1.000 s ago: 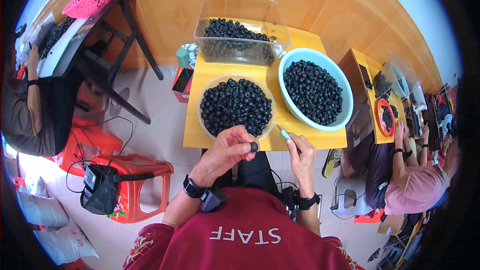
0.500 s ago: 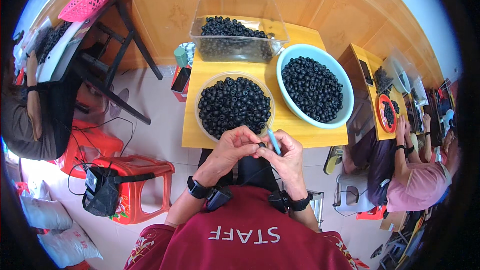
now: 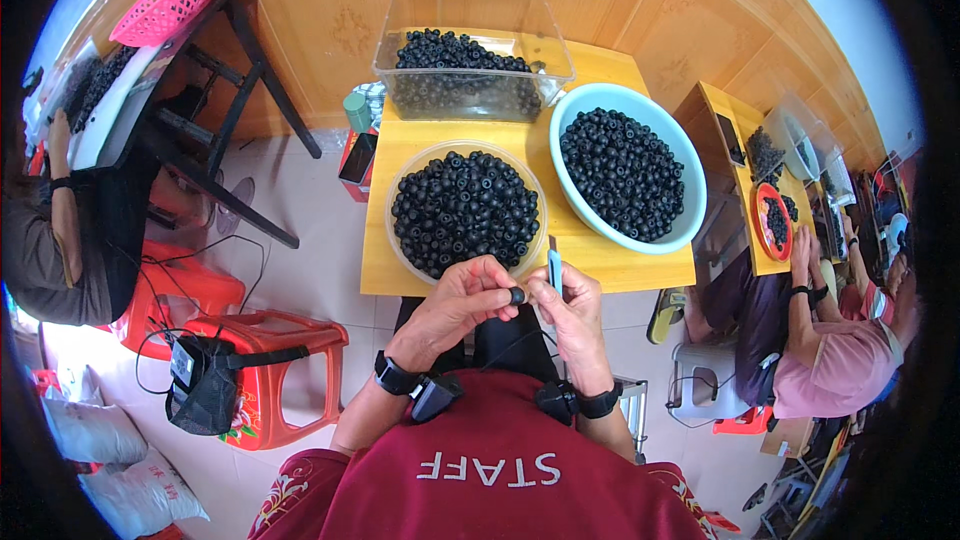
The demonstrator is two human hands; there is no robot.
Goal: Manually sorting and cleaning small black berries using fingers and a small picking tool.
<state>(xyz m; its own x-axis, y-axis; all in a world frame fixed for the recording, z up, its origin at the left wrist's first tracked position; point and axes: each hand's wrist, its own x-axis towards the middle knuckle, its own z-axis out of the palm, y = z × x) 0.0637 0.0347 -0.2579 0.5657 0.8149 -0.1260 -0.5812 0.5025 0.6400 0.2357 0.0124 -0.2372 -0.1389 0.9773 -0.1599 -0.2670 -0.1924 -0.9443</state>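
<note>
My left hand (image 3: 462, 302) pinches a small round black part (image 3: 516, 296), like a thick rubber ring, between thumb and fingertips. Just to its right, my right hand (image 3: 570, 308) is closed around a slim light-blue tool (image 3: 554, 270) with a narrow tip pointing away from me; it looks like a small cutter. A short gap separates the two hands. Beyond them, a round clear tub (image 3: 543, 202) holds a heap of similar black parts (image 3: 465, 210). To its right, a light-blue basin (image 3: 697, 225) is filled with more of them.
A clear rectangular bin (image 3: 470, 0) of black parts stands at the back of the yellow table (image 3: 585, 275). Red plastic stools (image 3: 310, 335) and a black mesh bag (image 3: 205, 390) are at left. Other people sit at tables on both sides, one beside a red-rimmed plate (image 3: 762, 225).
My hands have drawn slightly apart, the black part staying in my left fingers. The blue tool has swung from a leftward slant to nearly upright.
</note>
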